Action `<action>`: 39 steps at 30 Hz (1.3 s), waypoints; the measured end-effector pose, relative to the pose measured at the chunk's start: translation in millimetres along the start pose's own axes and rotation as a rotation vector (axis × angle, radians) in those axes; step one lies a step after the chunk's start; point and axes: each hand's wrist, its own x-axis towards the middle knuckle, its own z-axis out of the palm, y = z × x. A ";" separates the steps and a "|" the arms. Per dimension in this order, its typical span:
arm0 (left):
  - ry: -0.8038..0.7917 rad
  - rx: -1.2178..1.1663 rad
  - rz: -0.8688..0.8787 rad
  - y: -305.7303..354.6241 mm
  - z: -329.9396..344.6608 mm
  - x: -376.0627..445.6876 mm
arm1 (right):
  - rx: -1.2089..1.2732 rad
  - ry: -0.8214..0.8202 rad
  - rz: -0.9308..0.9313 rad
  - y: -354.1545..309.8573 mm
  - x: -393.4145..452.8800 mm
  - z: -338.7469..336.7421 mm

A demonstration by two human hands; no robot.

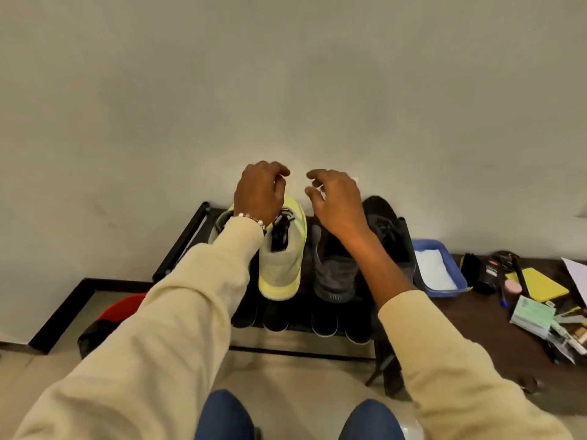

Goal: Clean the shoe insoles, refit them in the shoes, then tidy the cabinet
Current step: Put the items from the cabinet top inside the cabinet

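Observation:
A black shoe rack [187, 236] stands against the pale wall. On its top shelf a yellow-green sneaker [281, 271] sits heel toward me, with a dark grey shoe [333, 274] beside it and a black shoe [384, 223] at the right end. Another pale shoe [219, 227] is mostly hidden behind my left sleeve. My left hand [259, 193] hovers over the sneaker's toe with fingers loosely curled and holds nothing I can see. My right hand [336, 201] hovers over the grey shoe's front, fingers relaxed and empty. Several dark shoe toes [276, 315] show on the lower shelf.
A blue tray [425, 242] with a white sheet inside stands right of the rack on a dark low table [476, 328]. The table also carries a yellow notebook [546, 287], pens, papers and small bottles. A red and black object [124, 306] lies on the floor at the left.

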 end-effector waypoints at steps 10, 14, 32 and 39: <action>0.130 0.091 0.140 89.3 -78.4 186.2 | -0.222 0.131 -0.023 -17.5 165.6 -131.3; 0.185 0.165 0.227 135.9 -127.1 241.5 | -0.308 0.163 0.027 -45.9 198.7 -210.0; 0.266 0.241 0.236 441.7 -76.2 291.7 | -0.421 0.401 0.048 125.1 186.0 -510.3; 0.217 0.285 0.103 547.2 -46.7 254.8 | -0.373 0.283 0.007 203.4 148.2 -590.4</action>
